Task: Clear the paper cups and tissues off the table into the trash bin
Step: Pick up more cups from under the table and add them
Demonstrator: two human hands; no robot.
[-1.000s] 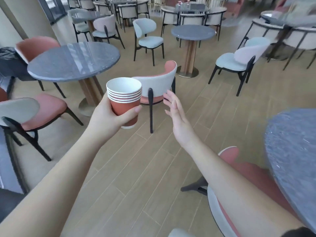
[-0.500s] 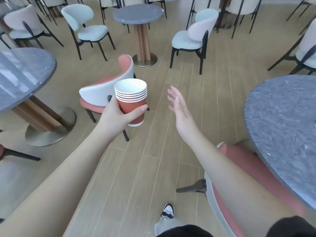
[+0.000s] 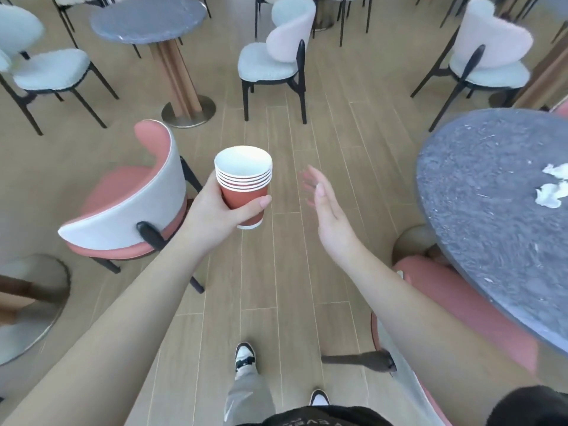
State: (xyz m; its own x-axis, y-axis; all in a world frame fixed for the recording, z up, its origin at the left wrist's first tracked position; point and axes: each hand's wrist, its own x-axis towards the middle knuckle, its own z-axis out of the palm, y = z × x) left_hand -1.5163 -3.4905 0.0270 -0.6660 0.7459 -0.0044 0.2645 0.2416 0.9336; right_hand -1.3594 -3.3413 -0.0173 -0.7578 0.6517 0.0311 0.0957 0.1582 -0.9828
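Now tissues [image 3: 551,187] newly in view

The stacked paper cups [image 3: 244,182] look matt — red outside, white inside. Below the grip the floor [image 3: 276,272] is matt wood-look plank. Right of it, a speckled stone-look tabletop [image 3: 491,210] carries crumpled tissues [image 3: 551,192] — soft paper.

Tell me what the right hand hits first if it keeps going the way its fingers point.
Nothing close. The open right hand points up-frame over bare floor, toward the pale chair beyond. The cups sit left of that line, though depth is unclear.
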